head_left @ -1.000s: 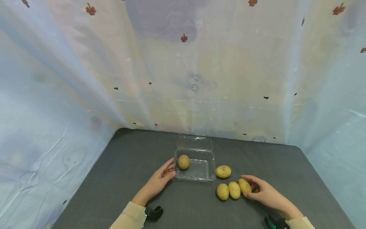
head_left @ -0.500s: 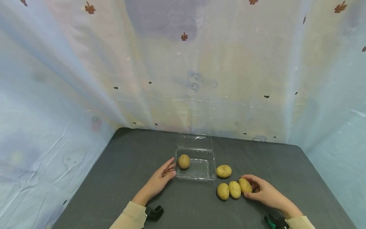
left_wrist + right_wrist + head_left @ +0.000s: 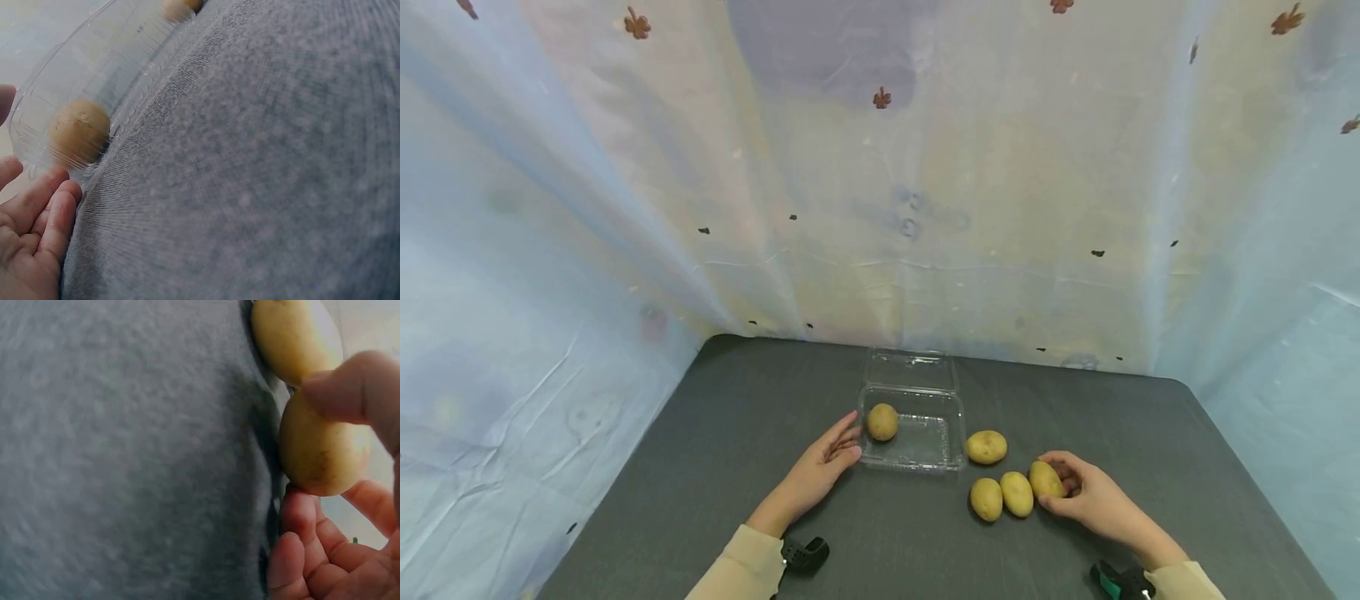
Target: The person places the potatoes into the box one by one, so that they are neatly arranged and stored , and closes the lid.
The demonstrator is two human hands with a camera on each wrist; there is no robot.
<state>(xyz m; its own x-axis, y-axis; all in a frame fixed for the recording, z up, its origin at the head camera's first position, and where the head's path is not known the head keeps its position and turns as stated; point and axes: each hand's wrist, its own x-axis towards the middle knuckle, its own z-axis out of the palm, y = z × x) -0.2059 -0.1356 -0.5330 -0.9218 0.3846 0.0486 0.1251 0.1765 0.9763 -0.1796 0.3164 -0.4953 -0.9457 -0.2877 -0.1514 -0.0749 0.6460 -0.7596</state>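
- The right hand point(image 3: 1088, 498) holds the end potato point(image 3: 1046, 480) between thumb and fingers, at the right of a row on the dark surface point(image 3: 737, 433).
- Just left of it lies the middle potato point(image 3: 1017, 494), with the near-left potato point(image 3: 987, 499) beside that; both lie between the held one and the area before the box.
- The far potato point(image 3: 987, 447) lies just beside the right wall of the clear plastic box point(image 3: 923, 442), in the straight line from the right hand to the box.
- Inside the box, the boxed potato point(image 3: 882, 422) sits toward the left wall; the lid point(image 3: 912, 372) is folded back behind.
- The left hand point(image 3: 812, 479) is at the box's left side, its fingers extended and spread from the thumb, holding nothing.
- Black straps point(image 3: 805, 556) circle both wrists, below pale sleeves point(image 3: 741, 567).
- A patterned sheet point(image 3: 1000, 183) hangs behind the surface and along its sides.
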